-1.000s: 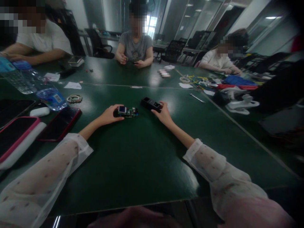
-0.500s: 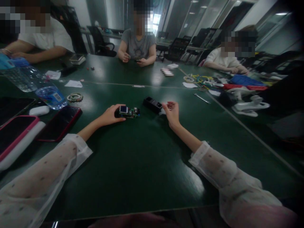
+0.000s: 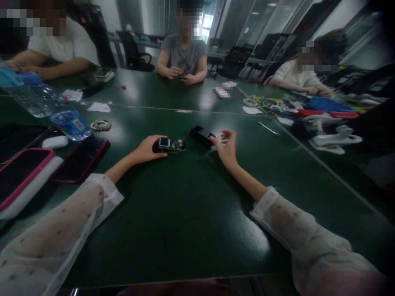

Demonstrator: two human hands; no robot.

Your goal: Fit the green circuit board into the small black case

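Note:
My left hand grips a small circuit board with a little square screen, its thumb and fingers round the left end. Just right of the board a black rectangular case lies on the dark green table. My right hand is at the right end of this case, fingers apart and thumb tip beside or touching its edge. Something clear or whitish shows faintly under the right fingers, too blurred to name.
Phones, a white earphone case and water bottles are on the left. A metal wrench, cables and a white device lie to the right. Three people sit across the table.
The whole view has shifted slightly. My right thumb has come closer to the black case's right end, its fingers still spread. My left hand keeps the circuit board.

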